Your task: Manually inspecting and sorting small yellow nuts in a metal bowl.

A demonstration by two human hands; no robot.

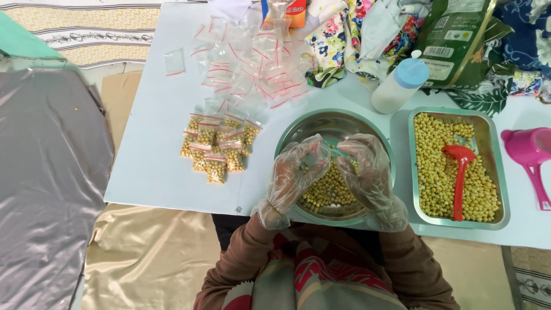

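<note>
Left hand: my left hand (294, 175), in a clear plastic glove, is curled over the round steel bowl (304, 129); its fingertips pinch a small clear zip bag (319, 154) with a red seal strip.
Right hand: my right hand (366, 169), gloved the same way, is bent inward just beside the left, its fingers closed at the bag's other edge, so both hands grip the one bag.
Bag in hand: it sits between my two hands, above the bowl's middle; how full it is I cannot tell.
Bowl: it stands at the near edge of the pale blue table (149, 166) and holds yellow beans (328, 192) heaped on the near side.
Filled bags: a cluster of small bean-filled bags (215, 149), each with a red strip on top, lies to the left of the bowl.
Empty bags: a loose spread of flat clear bags (247, 60) with red strips lies beyond the filled ones, toward the far edge.
Tray: a rectangular steel tray (498, 172) to the right of the bowl is full of beans, with a red scoop (459, 172) lying in it.
Bottle: a white bottle with a light blue cap (400, 86) lies tilted beyond the tray.
Green package: a large green pouch (453, 40) with a white label panel rests on flowered cloth at the far right.
Pink cup: a pink handled cup (531, 152) lies at the right edge.
</note>
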